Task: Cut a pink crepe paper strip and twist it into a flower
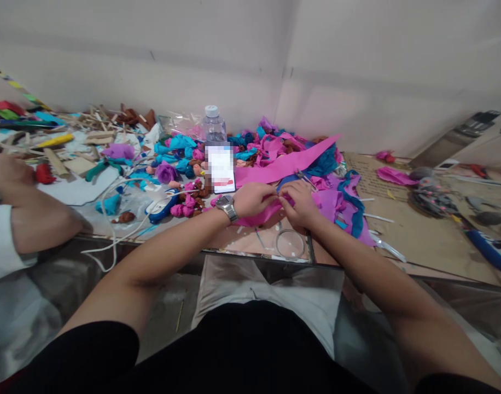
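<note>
Pink paper [263, 214] lies between and just under the 2 hands, close to the table's near edge. Left hand [252, 200] and right hand [298, 201] are close together, fingers bent inward, both pinching the paper at their fingertips; the exact finger placement is too small to tell. On the left wrist sits a metal watch [227, 208].

Just beyond the hands, 1 long pink strip [285, 164] slants up to the right; whether it joins the pinched piece, I cannot tell. A lit phone [222, 171] lies beyond the left hand, with a clear bottle [215, 129] behind it. Purple paper [332, 207] spreads just right of the right hand, and a clear ring [289, 243] lies nearer the body, below that hand. Left of the left wrist is a blue-and-white device [163, 208] with a white cable [113, 241]. Farther left, another person's forearm [45, 213] rests near the table edge.
</note>
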The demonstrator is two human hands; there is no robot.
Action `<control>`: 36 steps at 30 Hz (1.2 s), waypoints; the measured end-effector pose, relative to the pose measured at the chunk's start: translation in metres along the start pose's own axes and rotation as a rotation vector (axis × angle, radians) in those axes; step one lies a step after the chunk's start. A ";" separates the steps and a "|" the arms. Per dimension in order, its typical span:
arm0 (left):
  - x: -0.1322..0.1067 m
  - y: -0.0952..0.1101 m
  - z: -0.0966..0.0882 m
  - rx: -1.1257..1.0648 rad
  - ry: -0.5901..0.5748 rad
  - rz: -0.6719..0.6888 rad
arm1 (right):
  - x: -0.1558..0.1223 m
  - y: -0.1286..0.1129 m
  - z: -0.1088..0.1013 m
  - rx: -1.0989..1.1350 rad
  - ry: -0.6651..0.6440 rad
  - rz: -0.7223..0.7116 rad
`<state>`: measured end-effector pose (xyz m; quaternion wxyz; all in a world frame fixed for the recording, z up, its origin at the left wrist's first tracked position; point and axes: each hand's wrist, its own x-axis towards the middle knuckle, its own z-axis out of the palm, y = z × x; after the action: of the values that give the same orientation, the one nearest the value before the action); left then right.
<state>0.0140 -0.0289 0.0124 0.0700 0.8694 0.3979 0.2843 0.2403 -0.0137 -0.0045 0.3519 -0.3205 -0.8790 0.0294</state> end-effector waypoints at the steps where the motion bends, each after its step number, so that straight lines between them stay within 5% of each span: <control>1: 0.000 0.001 0.000 0.006 -0.006 0.005 | 0.000 0.000 0.000 0.004 -0.003 0.001; 36: 0.001 0.000 0.001 -0.042 -0.018 -0.042 | 0.001 0.001 -0.003 -0.067 -0.013 -0.049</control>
<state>0.0144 -0.0281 0.0121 0.0977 0.8619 0.4092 0.2830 0.2423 -0.0134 -0.0017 0.3359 -0.3102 -0.8893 -0.0064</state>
